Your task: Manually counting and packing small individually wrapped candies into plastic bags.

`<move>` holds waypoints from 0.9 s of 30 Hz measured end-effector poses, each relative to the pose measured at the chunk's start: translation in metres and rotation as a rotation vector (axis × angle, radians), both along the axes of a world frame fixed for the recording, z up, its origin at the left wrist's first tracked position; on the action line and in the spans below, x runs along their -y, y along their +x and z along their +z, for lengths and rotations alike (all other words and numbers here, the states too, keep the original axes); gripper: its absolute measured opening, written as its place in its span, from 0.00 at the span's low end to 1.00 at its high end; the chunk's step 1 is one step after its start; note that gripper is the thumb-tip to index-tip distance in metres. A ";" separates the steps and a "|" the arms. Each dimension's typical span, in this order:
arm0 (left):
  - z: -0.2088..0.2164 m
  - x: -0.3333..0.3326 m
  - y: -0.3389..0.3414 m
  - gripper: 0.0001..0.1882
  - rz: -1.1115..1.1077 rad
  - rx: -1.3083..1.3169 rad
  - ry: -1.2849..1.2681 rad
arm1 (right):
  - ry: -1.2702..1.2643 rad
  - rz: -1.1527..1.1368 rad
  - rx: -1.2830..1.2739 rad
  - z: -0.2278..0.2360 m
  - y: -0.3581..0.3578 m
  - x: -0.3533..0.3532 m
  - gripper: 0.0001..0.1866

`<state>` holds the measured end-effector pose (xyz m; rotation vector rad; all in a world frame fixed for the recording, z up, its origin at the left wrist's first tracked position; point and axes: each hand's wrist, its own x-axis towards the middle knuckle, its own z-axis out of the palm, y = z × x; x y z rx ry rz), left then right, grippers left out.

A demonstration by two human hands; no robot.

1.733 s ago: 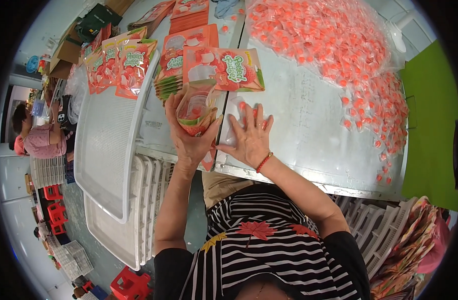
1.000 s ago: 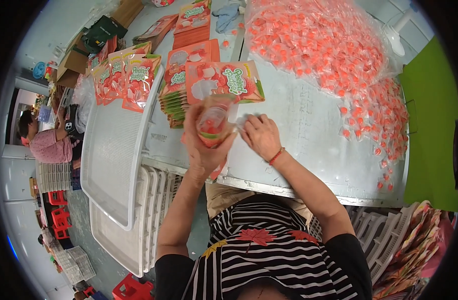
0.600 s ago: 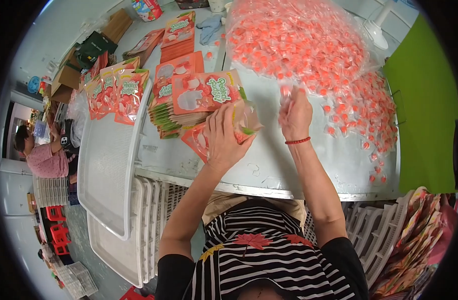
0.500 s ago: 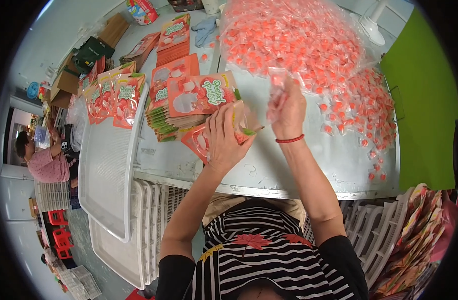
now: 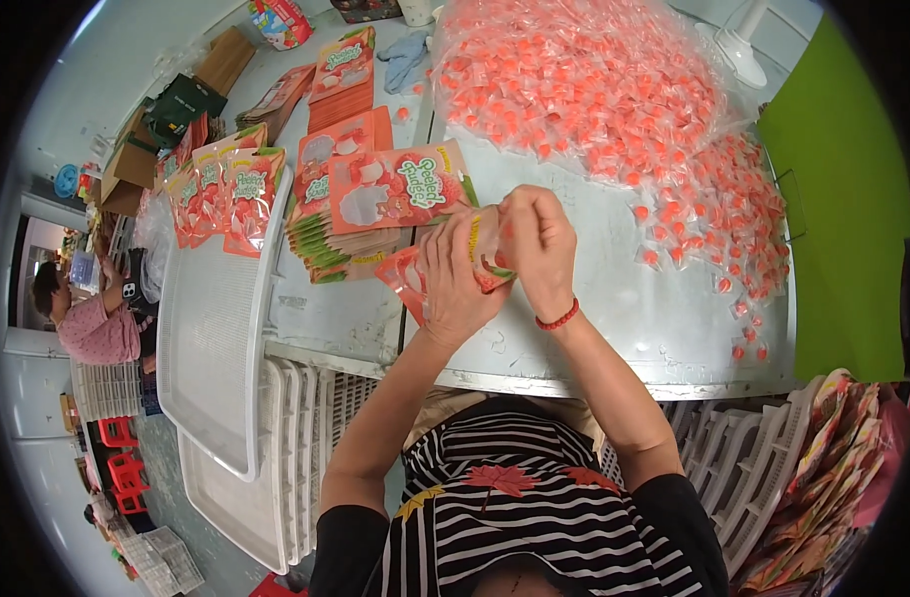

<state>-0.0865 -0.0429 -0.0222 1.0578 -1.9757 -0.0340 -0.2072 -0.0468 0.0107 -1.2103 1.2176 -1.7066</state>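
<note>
Well — handheld pouch [image 5: 486, 242], bag [image 5: 716, 121] of candies [image 5: 584, 95]

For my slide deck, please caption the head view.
Left hand holds a pouch, right hand at its end, near heaped wrapped candies.

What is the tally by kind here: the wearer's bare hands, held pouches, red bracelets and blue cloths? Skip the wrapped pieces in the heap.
Bare hands: 2 (left hand, right hand)
Held pouch: 1
Red bracelet: 1
Blue cloth: 1
Total: 5
</note>
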 end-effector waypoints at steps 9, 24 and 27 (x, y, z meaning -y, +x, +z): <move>-0.002 0.001 0.005 0.46 0.048 -0.063 0.096 | -0.110 0.203 -0.735 0.043 0.016 -0.003 0.12; 0.027 -0.017 0.080 0.51 0.217 -0.541 -0.028 | -0.023 -0.004 -0.896 -0.059 0.010 0.013 0.12; 0.038 -0.026 0.076 0.53 0.203 -0.347 -0.089 | -0.106 -0.054 -1.121 -0.079 0.031 0.028 0.15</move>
